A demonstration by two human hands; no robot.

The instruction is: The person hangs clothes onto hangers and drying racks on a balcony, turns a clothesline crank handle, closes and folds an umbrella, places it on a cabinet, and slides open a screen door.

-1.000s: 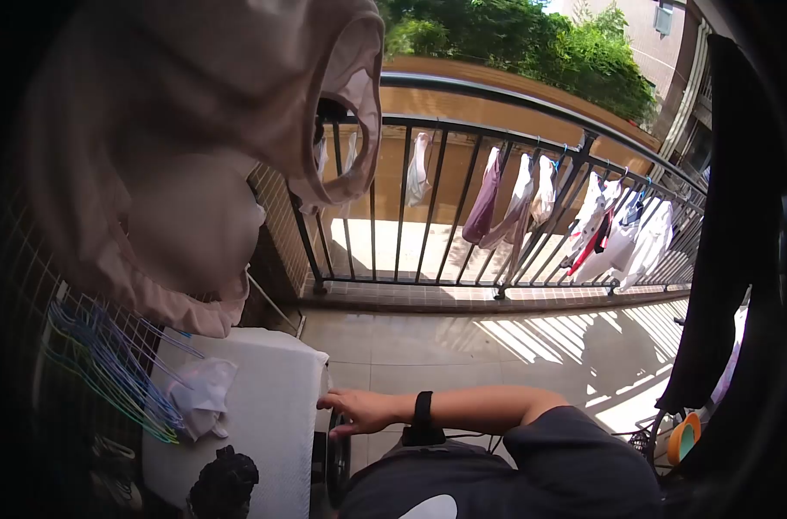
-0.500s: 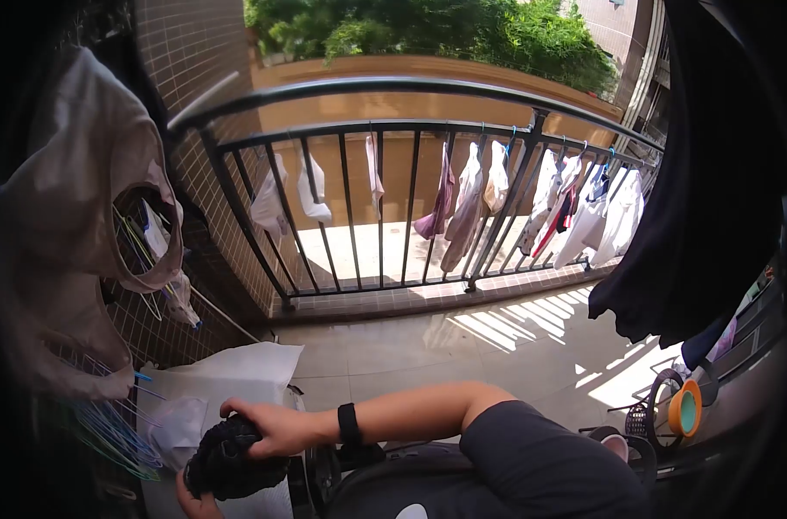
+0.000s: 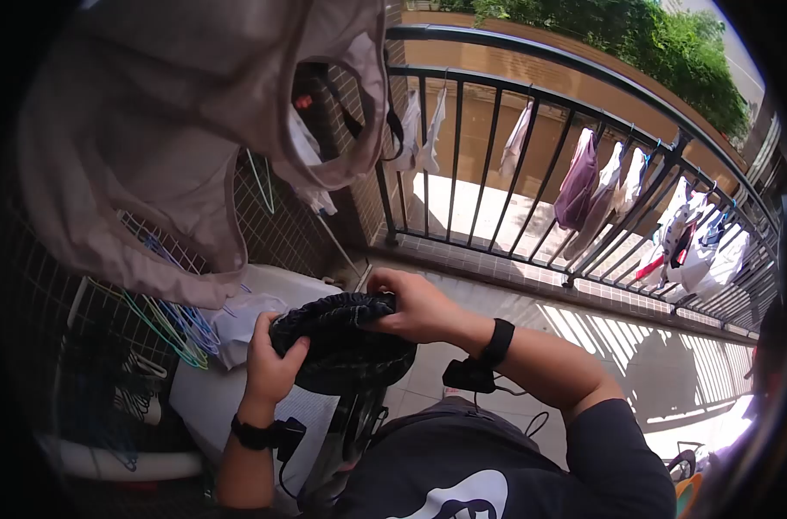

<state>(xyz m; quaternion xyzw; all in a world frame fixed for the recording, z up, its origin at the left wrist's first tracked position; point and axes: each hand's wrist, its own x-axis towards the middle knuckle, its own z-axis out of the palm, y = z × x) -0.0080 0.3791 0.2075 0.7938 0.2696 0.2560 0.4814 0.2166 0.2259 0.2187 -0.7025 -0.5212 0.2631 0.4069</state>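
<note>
A dark gathered cloth (image 3: 346,346) is stretched between my two hands in front of my chest, its ruffled edge uppermost. My left hand (image 3: 272,359) grips its left side, thumb on the near face. On the opposite side, my right hand (image 3: 415,307) pinches the upper edge. Both wrists carry black bands with small devices. Behind the cloth, a white-covered surface (image 3: 194,402) holds a crumpled pale cloth (image 3: 242,327). Blue and green hangers (image 3: 173,324) lie left of that cloth. A large pale pink garment (image 3: 177,112) hangs close at the upper left.
Small clothes (image 3: 579,182) hang along a black metal railing (image 3: 532,86) ahead. A tiled wall (image 3: 350,173) stands at its left end. The tiled floor (image 3: 532,346) has striped sunlight. At the lower right edge is part of an orange and green round object (image 3: 687,495).
The dark cloth has been lifted from the white-covered surface and opened out between both hands. The view has shifted, bringing the hanging pink garment closer and the railing to the right.
</note>
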